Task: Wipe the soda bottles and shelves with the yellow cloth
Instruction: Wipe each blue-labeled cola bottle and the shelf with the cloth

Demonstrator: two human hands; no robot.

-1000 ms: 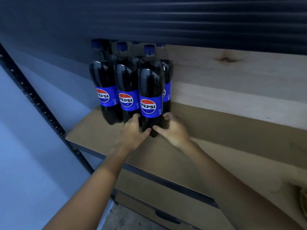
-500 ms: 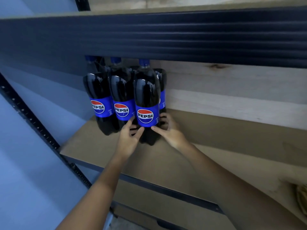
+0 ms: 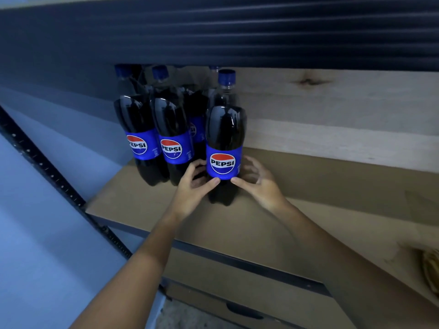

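Note:
Several dark Pepsi bottles with blue caps and blue labels stand at the left end of a brown shelf board (image 3: 308,210). The front right bottle (image 3: 224,136) stands a little apart from the group (image 3: 154,129). My left hand (image 3: 193,186) and my right hand (image 3: 257,184) grip its lower part from both sides, thumbs in front just under the label. A bit of the yellow cloth (image 3: 431,269) lies at the far right edge of the shelf, mostly cut off by the frame.
A dark ribbed beam (image 3: 213,36) of the shelf above hangs low over the bottle caps. A black perforated upright (image 3: 59,184) runs down the left side. A pale wooden back panel (image 3: 332,110) closes the shelf behind. A lower shelf (image 3: 237,312) shows below.
The front bottle has come forward and to the right, away from the group, with both hands still round its base. The camera has tilted down a little.

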